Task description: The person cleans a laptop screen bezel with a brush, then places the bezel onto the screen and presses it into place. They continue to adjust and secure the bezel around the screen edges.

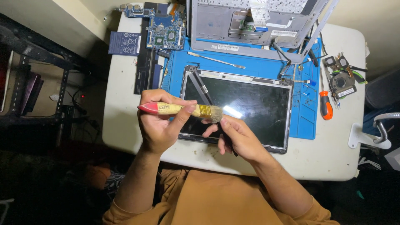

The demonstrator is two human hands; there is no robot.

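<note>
- Holding a paintbrush in my left hand, I see the grip wrapped around its pale wooden handle, thumb along the near side; the red handle tip points left and the bristles point right.
- My right hand touches the bristles with its fingertips, pinching at them; a thin dark thing sits under its palm, too hidden for me to name.
- Both hands hover over the near left corner of a bare laptop screen panel, which lies flat on a blue work mat on the white table.
- Beyond the panel lie a metal pry tool and the opened laptop shell.
- A blue circuit board sits far left; an orange-handled screwdriver and a cooling fan lie to the right.
</note>
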